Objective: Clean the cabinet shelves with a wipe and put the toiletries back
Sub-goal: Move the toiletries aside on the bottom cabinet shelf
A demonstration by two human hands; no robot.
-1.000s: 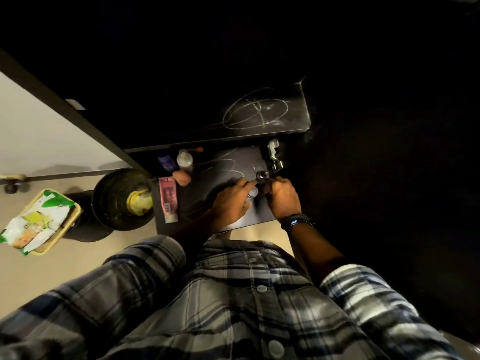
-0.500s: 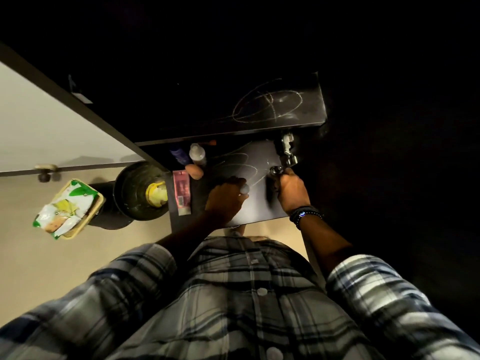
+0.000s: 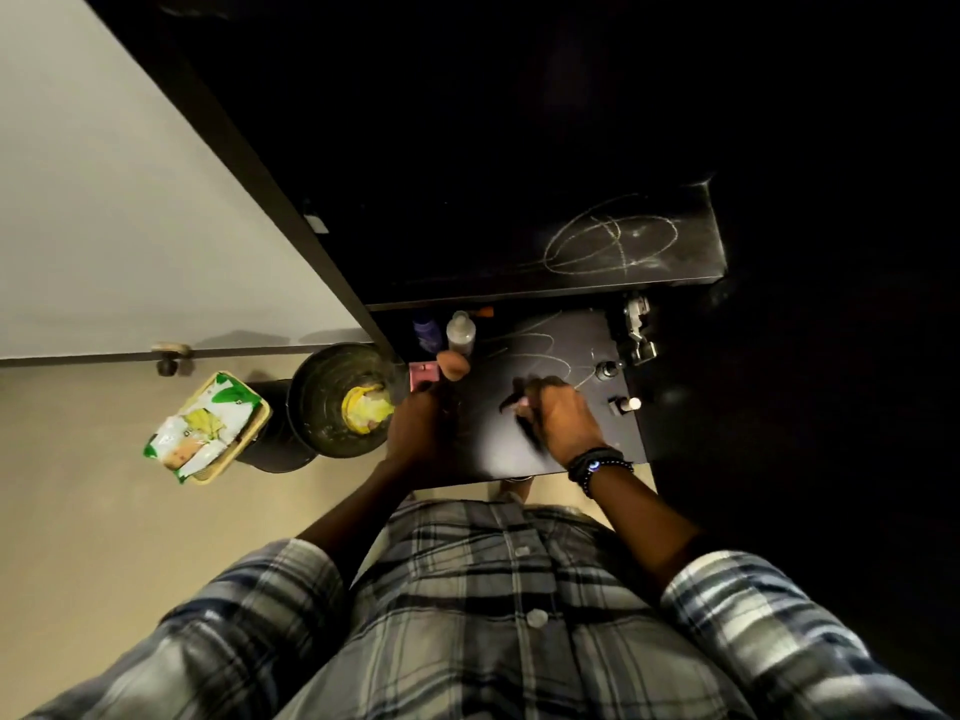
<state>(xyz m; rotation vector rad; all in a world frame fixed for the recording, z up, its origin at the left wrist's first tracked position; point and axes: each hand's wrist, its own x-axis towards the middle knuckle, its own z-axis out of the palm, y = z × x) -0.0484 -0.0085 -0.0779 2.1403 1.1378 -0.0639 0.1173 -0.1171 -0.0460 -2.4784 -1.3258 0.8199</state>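
Observation:
The lower cabinet shelf [image 3: 566, 345] is black with chalky scribbles. My left hand [image 3: 415, 433] lies over the pink tube [image 3: 423, 374] at the shelf's left edge, fingers curled on it. My right hand [image 3: 563, 423] rests mid-shelf with curled fingers; a thin dark shape shows at its fingertips, and I cannot make out if it is held. Two small bottles [image 3: 605, 370] [image 3: 626, 404] stand at the shelf's right side. At the back left are a clear white-capped bottle [image 3: 460, 337], a purple bottle [image 3: 426, 332] and a beige sponge [image 3: 453, 363]. No wipe shows in either hand.
The upper shelf [image 3: 613, 246] also bears scribbles. A metal hinge [image 3: 636, 330] sits at the right wall. On the floor to the left stand a round bin [image 3: 322, 407] with yellow waste and a wipes pack [image 3: 208, 428] on a tray. The white door [image 3: 130, 200] hangs open at left.
My left hand moved left from mid-shelf onto the pink tube. My right hand left the small bottle by the hinge and came to the shelf's middle. The camera moved closer.

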